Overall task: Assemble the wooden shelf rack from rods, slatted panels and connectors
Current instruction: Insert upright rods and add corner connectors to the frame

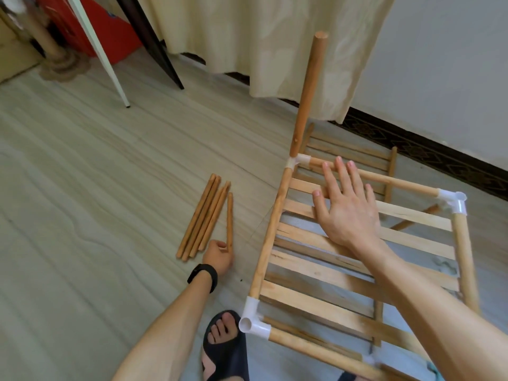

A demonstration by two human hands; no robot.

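Left hand [218, 255] reaching to floor [110, 188], fingers gripping near end of rod [229, 220], rod pointing away, right hand [347, 207] lying flat, fingers spread, on slatted panel [316, 273]

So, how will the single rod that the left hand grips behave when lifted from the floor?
The wooden rod looks straight and solid, so probably stiff. It is slim, likely light for the left hand. Being round on the smooth floor, it may roll if released.
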